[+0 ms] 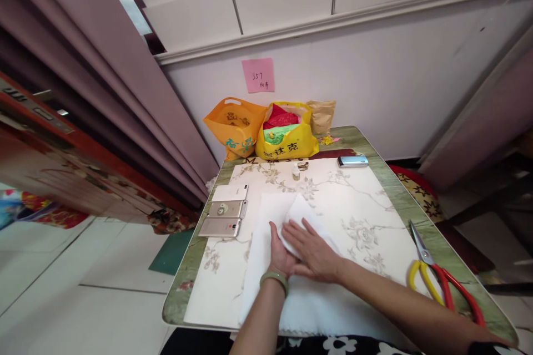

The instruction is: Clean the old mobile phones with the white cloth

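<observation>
White cloth or paper lies at the middle of the front of the table, with a folded flap at its top. My right hand rests palm down on the folded part, fingers stretched out toward the upper left. Beside it, my left hand lies on the white material, its thumb pointing up and its other fingers partly hidden under my right hand. A green bangle circles my left wrist.
Three phones lie at the left. Orange and yellow bags and a brown pouch stand at the back. A blue-topped case is back right; scissors and red-handled pliers or scissors lie right.
</observation>
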`<state>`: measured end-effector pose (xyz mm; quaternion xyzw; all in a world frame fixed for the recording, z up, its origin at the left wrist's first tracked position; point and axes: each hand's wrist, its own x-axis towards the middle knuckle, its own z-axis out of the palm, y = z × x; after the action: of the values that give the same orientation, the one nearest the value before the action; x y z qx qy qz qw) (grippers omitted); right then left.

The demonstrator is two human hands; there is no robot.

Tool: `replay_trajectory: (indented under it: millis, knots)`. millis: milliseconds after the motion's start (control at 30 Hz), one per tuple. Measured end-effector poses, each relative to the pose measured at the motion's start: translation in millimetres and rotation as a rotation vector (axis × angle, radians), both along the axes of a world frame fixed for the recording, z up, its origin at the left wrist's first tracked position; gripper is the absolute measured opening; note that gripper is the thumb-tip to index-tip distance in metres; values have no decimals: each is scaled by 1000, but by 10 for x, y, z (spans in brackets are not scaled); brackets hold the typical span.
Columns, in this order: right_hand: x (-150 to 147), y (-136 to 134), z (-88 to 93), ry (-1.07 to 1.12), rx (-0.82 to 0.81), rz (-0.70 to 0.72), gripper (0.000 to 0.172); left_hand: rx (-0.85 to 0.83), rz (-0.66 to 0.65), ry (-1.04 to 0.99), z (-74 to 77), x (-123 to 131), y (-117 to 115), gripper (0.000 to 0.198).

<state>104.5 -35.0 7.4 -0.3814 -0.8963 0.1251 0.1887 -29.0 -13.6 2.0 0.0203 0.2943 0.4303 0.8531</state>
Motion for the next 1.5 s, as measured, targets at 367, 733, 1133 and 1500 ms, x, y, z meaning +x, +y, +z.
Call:
replay_trajectory:
  millis: [367,733,1133,1500]
  knots:
    - [173,137,-95,-57,47,43,87,29,45,19,24,17,13,65]
    - [133,87,-47,-51,22,-163,76,26,51,9,-35,3,27,62]
    - [76,48,-15,66,2,132,64,-56,-18,-20,-54,-9,16,61]
    - [414,260,344,1187,-438,-870,61,168,29,-111,41,18,38,70]
